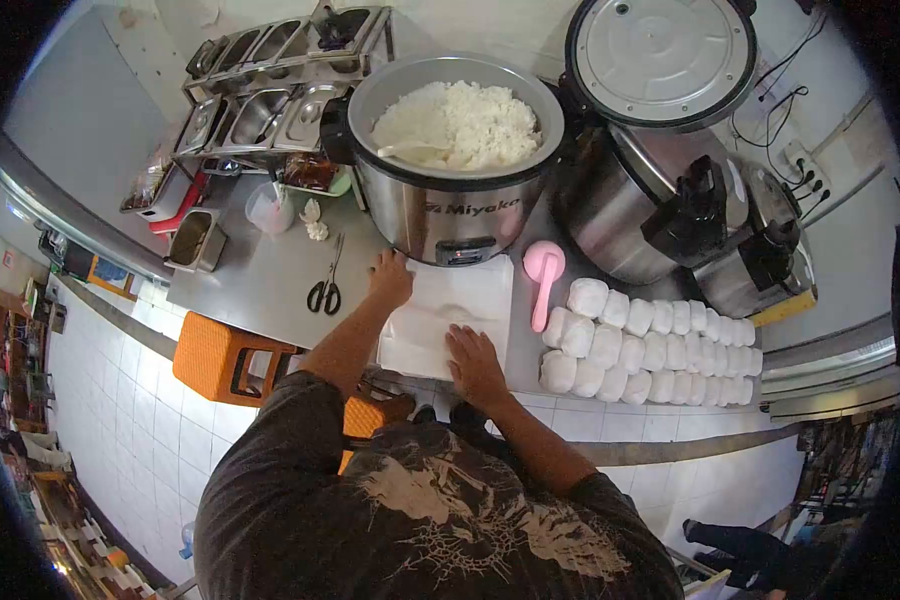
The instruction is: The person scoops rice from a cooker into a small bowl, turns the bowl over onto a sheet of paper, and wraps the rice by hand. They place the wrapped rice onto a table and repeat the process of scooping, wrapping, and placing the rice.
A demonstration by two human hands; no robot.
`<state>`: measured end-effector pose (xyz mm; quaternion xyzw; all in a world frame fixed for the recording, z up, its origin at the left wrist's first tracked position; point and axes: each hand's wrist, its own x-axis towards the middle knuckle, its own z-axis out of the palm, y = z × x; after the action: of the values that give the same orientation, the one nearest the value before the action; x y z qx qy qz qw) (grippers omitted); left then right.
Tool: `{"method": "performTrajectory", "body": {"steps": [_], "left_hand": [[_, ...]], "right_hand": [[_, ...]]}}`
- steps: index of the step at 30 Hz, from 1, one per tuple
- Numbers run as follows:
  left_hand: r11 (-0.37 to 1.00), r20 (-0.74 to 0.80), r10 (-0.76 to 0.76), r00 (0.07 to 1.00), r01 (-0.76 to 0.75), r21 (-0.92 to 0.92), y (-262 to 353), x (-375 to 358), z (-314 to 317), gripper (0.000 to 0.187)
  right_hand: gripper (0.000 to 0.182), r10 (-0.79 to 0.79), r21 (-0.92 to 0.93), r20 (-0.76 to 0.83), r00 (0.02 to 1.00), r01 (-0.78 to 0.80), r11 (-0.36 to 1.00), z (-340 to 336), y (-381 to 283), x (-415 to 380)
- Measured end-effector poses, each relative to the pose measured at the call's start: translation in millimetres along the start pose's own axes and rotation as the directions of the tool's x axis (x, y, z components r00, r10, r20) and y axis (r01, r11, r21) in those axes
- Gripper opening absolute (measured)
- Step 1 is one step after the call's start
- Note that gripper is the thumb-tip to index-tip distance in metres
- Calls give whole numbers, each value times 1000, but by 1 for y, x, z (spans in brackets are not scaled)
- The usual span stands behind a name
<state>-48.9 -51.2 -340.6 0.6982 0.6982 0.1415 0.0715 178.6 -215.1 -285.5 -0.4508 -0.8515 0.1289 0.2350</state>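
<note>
White wrapping paper sheets (470,290) lie on the steel counter in front of the rice cooker. My left hand (391,279) rests at their far left edge, its fingers stretched out. Lower down, my right hand (477,365) lies with spread fingers on the near part of the paper. Neither hand grips anything that I can see. Behind the paper stands the open rice cooker (440,215), full of white rice (470,125) with a pale paddle (410,150) in it. A pink scoop (543,275) lies to the right of the paper.
Several white wrapped bundles (632,355) stand in rows at the right. Scissors (325,292) and a plastic cup (269,210) are on the left, before a rack of metal trays (260,118). Large lidded cookers (630,200) fill the back right. Below is an orange stool (210,360).
</note>
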Motion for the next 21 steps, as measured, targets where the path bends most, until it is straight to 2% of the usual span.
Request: {"method": "performTrajectory", "body": {"steps": [1, 4, 7, 9, 10, 13, 15, 16, 19, 20, 21], "left_hand": [[996, 8, -50, 999, 49, 80, 5, 4, 6, 35], [987, 182, -160, 970, 158, 23, 10, 7, 3, 31], [998, 23, -6, 1000, 7, -65, 9, -11, -22, 26], [979, -9, 139, 990, -138, -147, 1, -12, -29, 27], [960, -29, 207, 978, -209, -187, -3, -13, -32, 28], [801, -23, 301, 954, -265, -537, -11, -15, -45, 32], [753, -70, 253, 965, -242, -612, -5, -23, -56, 29], [725, -94, 228, 969, -234, -648, -2, -26, -64, 27], [756, -128, 344, 930, -355, -550, -6, -28, -77, 19], [749, -101, 364, 926, -356, -559, -8, -30, -83, 18], [742, -75, 383, 921, -355, -568, -7, -34, -94, 16]], "right_hand": [[49, 3, 43, 24, 1000, -4, 999, -6, 2, 4], [51, -34, 206, -186, 982, 73, 976, 16, 34, 8], [56, 181, 156, -306, 935, -139, 978, 28, 84, 45], [57, 210, 32, -337, 918, -212, 977, 25, 109, 71], [57, 240, 10, -274, 931, -247, 969, 29, 123, 80], [59, 330, -53, -95, 939, -335, 941, 28, 140, 95], [60, 384, -82, -10, 923, -384, 920, 14, 138, 101], [49, 318, -47, -103, 942, -324, 945, 18, 141, 100], [38, 353, -44, -4, 936, -353, 935, 2, 132, 96], [20, 321, 58, -30, 947, -319, 946, -13, 126, 92], [17, 244, 60, -55, 968, -241, 969, -23, 121, 86]]}}
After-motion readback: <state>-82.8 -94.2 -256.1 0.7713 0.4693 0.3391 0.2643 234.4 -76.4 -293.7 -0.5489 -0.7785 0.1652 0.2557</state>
